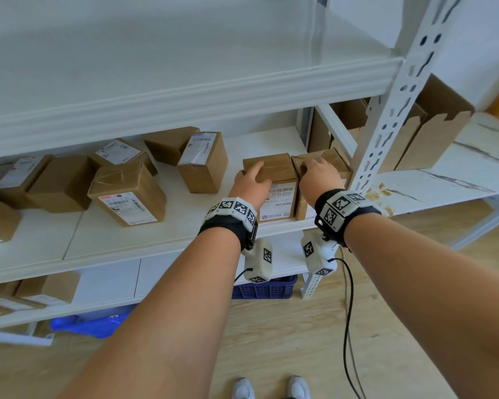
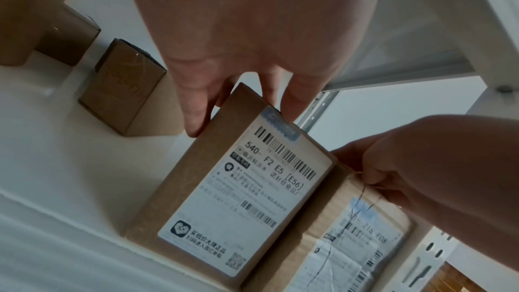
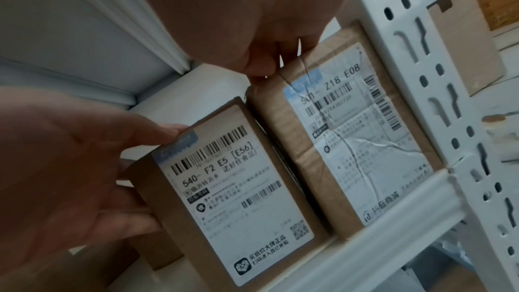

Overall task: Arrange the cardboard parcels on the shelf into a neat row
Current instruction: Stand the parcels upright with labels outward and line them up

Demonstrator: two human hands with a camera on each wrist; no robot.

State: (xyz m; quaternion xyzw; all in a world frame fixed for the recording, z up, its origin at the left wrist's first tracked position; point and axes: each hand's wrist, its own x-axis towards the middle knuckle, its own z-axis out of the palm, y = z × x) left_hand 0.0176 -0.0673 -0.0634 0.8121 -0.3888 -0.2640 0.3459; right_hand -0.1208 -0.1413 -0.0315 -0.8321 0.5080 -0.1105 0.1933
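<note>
On the middle board of a white metal shelf [image 1: 162,243], two upright brown cardboard parcels stand touching at the right end. The left one, a labelled box marked E56 [image 1: 277,191], is gripped at its top by the left hand [image 1: 249,180]; the creased parcel marked E08 [image 1: 329,162] is gripped by the right hand [image 1: 317,174]. About eight more cardboard parcels lie scattered leftward. A blue plastic crate [image 1: 264,289] is seen on the floor below.

white shelf [image 1: 162,240], roughly ten cardboard parcels [image 1: 128,194]
</note>
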